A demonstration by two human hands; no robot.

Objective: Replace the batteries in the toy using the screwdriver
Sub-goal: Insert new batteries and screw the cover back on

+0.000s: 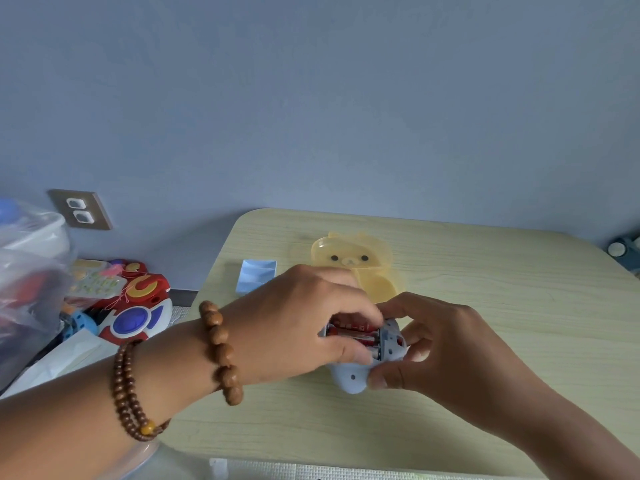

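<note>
Battery swap under way, compartment open. Toy (349,379) held just above surface (485,271). Right grip (446,344) clamps toy's body. Left grip (304,323) curls onto red batteries (349,332), pinching them in bay. Seating or pulling: cannot tell. Next probably needs firm thumb pressure and a steady toy. Screwdriver not in view.

Setting: a domestic room. Plastic toys (138,306) lie heaped beside a light wood-grain counter (502,289). A wall outlet (80,210) sits behind them.

Left hand (301,320): palm down, fingers curled over the toy (348,379). Right hand (446,344): fingers and thumb pinching the same toy.
</note>
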